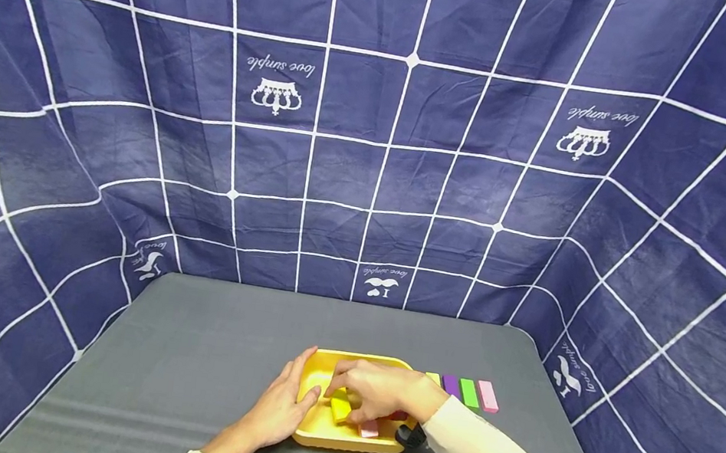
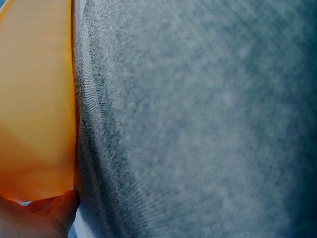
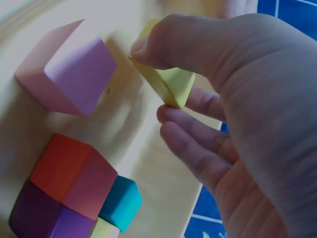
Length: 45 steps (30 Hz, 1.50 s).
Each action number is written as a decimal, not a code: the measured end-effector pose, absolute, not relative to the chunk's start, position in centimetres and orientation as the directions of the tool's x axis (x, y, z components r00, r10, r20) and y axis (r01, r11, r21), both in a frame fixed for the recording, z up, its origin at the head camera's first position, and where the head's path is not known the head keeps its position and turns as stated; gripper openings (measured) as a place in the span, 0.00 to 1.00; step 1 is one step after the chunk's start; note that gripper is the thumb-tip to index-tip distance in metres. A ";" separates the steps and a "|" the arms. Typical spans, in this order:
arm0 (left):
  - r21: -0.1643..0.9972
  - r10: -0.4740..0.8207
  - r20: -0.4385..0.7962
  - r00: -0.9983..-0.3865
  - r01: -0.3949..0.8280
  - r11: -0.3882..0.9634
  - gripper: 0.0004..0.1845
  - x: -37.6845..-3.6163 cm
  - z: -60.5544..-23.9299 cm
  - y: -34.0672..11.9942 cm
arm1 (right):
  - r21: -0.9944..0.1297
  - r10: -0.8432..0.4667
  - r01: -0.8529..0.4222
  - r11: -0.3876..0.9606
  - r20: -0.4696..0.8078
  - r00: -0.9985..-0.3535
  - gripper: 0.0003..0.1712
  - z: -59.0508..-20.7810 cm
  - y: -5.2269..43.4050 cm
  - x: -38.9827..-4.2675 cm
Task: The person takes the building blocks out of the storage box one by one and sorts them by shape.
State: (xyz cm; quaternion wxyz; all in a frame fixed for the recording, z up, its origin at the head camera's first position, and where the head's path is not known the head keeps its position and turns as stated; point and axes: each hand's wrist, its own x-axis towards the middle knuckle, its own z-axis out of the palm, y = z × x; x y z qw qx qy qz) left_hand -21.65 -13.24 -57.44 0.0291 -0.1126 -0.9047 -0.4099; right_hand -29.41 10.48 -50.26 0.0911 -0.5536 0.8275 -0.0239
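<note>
A yellow plastic tub [image 1: 346, 445] stands on the grey-covered table. Its left rim is held by my left hand [image 1: 277, 409], the thumb over the inside and the fingers along the outer wall. Inside the tub, my right hand [image 1: 375, 387] pinches a yellow block [image 3: 173, 82] between thumb and fingers; the block is tilted. Beside it lies a pink block [image 3: 81, 69]. A red block [image 3: 74, 168], a purple block [image 3: 39, 208] and a teal block [image 3: 121, 203] sit close together in the tub. The right hand hides part of the tub's contents in the head view.
Right of the tub, blocks lie side by side on the table: pale yellow [image 1: 433, 377], purple [image 1: 451, 384], green [image 1: 469, 392] and pink [image 1: 488, 396]. A blue cloth with white grid lines [image 1: 343, 169] hangs behind and at both sides of the grey table surface [image 1: 216, 330].
</note>
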 end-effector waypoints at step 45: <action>0.717 0.170 0.177 -0.969 0.245 0.653 0.40 -21.4 -57.6 -13.1 | -0.298 -0.820 -0.815 0.497 0.145 -0.553 0.32 -49.6 18.7 -28.4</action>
